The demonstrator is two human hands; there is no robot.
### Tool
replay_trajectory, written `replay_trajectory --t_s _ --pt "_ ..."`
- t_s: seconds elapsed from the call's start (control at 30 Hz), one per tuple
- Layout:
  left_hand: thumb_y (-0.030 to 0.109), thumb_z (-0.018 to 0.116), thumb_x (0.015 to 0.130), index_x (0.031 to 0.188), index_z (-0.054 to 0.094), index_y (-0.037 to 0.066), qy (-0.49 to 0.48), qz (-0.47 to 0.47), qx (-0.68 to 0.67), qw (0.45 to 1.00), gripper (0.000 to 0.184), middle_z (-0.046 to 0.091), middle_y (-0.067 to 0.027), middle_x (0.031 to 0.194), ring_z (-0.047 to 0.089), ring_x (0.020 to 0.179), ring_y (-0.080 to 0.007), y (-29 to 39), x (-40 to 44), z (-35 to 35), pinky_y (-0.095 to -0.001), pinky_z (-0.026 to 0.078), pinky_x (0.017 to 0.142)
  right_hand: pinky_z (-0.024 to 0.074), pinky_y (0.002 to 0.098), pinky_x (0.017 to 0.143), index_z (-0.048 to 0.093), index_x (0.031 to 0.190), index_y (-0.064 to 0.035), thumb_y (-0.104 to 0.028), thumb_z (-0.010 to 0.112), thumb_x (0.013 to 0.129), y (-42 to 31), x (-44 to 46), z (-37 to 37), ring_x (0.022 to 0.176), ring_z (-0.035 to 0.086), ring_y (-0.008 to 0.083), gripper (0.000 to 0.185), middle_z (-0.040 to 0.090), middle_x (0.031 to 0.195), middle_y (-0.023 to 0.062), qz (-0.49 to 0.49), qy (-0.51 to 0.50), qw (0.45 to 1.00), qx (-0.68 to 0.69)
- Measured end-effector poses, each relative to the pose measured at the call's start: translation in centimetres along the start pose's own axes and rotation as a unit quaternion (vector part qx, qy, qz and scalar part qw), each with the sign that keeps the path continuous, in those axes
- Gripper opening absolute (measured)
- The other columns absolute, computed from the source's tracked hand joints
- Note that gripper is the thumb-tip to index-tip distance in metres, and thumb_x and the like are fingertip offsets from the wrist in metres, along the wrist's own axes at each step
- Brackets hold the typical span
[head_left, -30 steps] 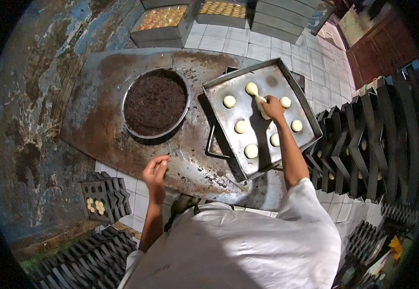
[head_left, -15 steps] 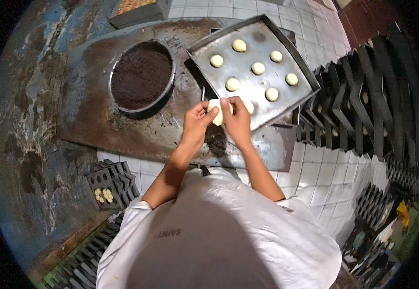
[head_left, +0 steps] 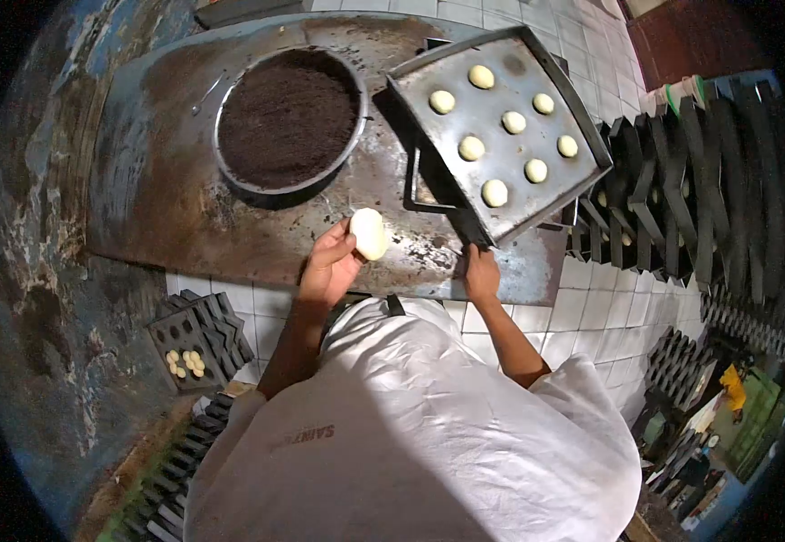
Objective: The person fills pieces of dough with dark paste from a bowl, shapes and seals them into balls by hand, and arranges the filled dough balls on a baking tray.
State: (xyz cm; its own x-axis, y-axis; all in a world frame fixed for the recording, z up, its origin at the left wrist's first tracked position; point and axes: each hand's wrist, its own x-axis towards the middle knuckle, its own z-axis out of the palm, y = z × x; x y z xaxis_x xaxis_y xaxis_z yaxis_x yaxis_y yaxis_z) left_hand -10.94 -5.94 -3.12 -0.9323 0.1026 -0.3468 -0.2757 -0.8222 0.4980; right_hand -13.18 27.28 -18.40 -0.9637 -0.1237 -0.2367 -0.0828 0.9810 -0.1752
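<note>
My left hand (head_left: 327, 264) pinches a pale, flattened piece of dough (head_left: 369, 234) between thumb and fingers, held above the metal table near its front edge. My right hand (head_left: 481, 273) is closed at the near corner of a square metal baking tray (head_left: 523, 215), its fingertips partly hidden by the tray wall. Several round pale dough balls (head_left: 513, 122) sit spaced out on the tray. Left of the tray stands a round metal bowl (head_left: 221, 154) filled with dark brown crumbly filling (head_left: 289, 117).
The worn metal table (head_left: 158, 181) carries the bowl and tray. Stacked dark metal racks or pans (head_left: 663, 181) stand close on the right. At lower left is a mould tray (head_left: 176, 330) with several small pale pieces. White tiles (head_left: 591, 316) show beyond the table's front edge.
My hands have come apart. The left has kept the dough and shifted left, while the right has let go of it and taken the tray's near corner. The view has shifted slightly.
</note>
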Motion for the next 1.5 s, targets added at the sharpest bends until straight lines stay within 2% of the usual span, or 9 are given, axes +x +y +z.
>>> replay_trajectory --t_s 0.13,0.4,0.57,0.73,0.93,1.0,1.07,1.27,1.5 --pt "0.011 0.062 0.097 0.14 0.047 -0.005 0.054 0.023 -0.02 0.998 0.049 0.058 -0.014 0.135 0.055 0.124 -0.0232 3.7 -3.0 -5.3 -0.0375 0.041 0.109 0.0458 0.0479 0.084 0.057 0.107 -0.0082 -0.007 0.059 0.086 -2.4 -0.6 -2.3 0.097 0.059 0.0379 0.021 0.063 0.097 0.015 -0.125 0.105 0.985 -0.058" --pt "0.02 0.065 0.097 0.132 0.055 -0.004 0.182 0.111 -0.094 0.973 0.044 0.058 -0.0154 0.139 0.053 0.131 -0.0293 9.5 -7.3 -14.9 -0.0436 0.041 0.112 0.0532 0.054 0.069 0.054 0.123 -0.0068 -0.006 0.062 0.083 -25.0 5.8 -14.8 0.086 0.067 0.0432 0.041 0.068 0.093 0.0191 -0.254 -0.042 0.966 0.038" --pt "0.027 0.063 0.099 0.138 0.05 -0.003 0.174 0.159 -0.208 0.949 0.051 0.058 -0.0156 0.139 0.054 0.13 -0.0296 12.6 -8.5 -17.3 -0.0444 0.041 0.113 0.0577 0.0471 0.07 0.064 0.122 -0.0113 -0.013 0.057 0.087 -36.6 15.3 -9.9 0.082 0.071 0.034 0.035 0.071 0.095 0.0136 -0.392 0.032 0.916 -0.077" --pt "0.026 0.063 0.1 0.13 0.055 0.001 0.227 0.178 -0.171 0.942 0.04 0.059 -0.0117 0.136 0.056 0.127 -0.0261 14.3 -9.7 -17.8 -0.0426 0.043 0.111 0.058 0.0482 0.073 0.071 0.109 -0.0085 -0.021 0.065 0.082 -39.6 19.6 -7.0 0.081 0.072 0.0372 0.03 0.072 0.086 0.0209 -0.453 -0.119 0.86 -0.201" --pt "0.028 0.061 0.1 0.13 0.056 0.0 0.194 0.202 -0.227 0.933 0.041 0.063 -0.0138 0.13 0.06 0.123 -0.0277 13.5 -8.2 -17.1 -0.0422 0.047 0.108 0.0536 0.0404 0.064 0.072 0.088 -0.0046 -0.031 0.074 0.08 -34.5 20.5 -10.3 0.072 0.071 0.0283 0.027 0.073 0.082 0.0136 -0.341 -0.235 0.905 0.101" --pt "0.029 0.061 0.1 0.13 0.057 0.002 0.223 0.172 -0.19 0.941 0.041 0.064 -0.0121 0.128 0.061 0.121 -0.0268 12.8 -6.4 -15.7 -0.0415 0.049 0.105 0.0349 0.0276 0.053 0.066 0.09 -0.0076 -0.013 0.07 0.087 -32.7 16.7 -14.2 0.059 0.048 0.0084 0.008 0.06 0.07 0.0014 -0.18 -0.46 0.771 0.402" --pt "0.029 0.062 0.1 0.128 0.058 0.003 0.183 0.136 -0.181 0.957 0.038 0.065 -0.0109 0.126 0.062 0.118 -0.0254 12.4 -4.6 -13.0 -0.0412 0.048 0.105 0.0291 0.0226 0.053 0.064 0.088 -0.0089 -0.013 0.067 0.095 -31.8 12.3 -17.0 0.059 0.042 0.0029 0.009 0.057 0.069 -0.0034 -0.153 -0.477 0.735 0.456" --pt "0.032 0.057 0.103 0.126 0.059 0.005 0.051 0.058 -0.221 0.972 0.035 0.066 -0.0081 0.119 0.062 0.113 -0.024 7.2 0.7 -5.7 -0.0406 0.048 0.104 0.0464 0.0286 0.082 0.061 0.088 -0.007 -0.008 0.076 0.088 -25.8 5.8 -12.6 0.089 0.057 0.0096 0.014 0.063 0.089 -0.0015 -0.148 -0.27 0.743 0.594" --pt "0.036 0.049 0.107 0.128 0.057 0.005 0.063 0.004 -0.151 0.986 0.038 0.063 -0.0102 0.124 0.06 0.117 -0.025 1.9 0.6 0.6 -0.0423 0.048 0.105 0.0475 0.0291 0.072 0.062 0.086 -0.005 -0.014 0.075 0.088 -10.6 -1.6 -6.2 0.078 0.057 0.0112 0.016 0.062 0.084 0.0005 -0.061 -0.15 0.801 0.577"
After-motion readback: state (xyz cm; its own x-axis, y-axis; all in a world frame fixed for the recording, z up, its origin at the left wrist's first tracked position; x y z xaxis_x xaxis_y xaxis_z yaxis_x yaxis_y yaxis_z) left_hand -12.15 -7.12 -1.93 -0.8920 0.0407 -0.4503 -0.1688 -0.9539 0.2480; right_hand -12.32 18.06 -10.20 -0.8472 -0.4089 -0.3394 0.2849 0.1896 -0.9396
